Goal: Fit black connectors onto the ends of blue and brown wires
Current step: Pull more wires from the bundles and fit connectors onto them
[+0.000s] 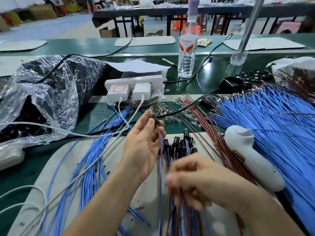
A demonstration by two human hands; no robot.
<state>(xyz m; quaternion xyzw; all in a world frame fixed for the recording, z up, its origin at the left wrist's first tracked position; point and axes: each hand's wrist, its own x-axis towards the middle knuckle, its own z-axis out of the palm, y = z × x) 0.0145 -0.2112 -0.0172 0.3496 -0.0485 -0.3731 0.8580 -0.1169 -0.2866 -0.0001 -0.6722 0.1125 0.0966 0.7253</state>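
Fingers of our right hand, blurred at the lower centre of the frame, were curled round a bundle of blue and brown wires. Just above, our left hand pinched a black connector with a wire hanging from it. Beyond lay a cluster of fitted connectors. Further right, loose brown wires and a big heap of blue wires waited, so we judged most of the work remained.

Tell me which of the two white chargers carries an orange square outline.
The left charger; the right charger beside it has a plain white face.
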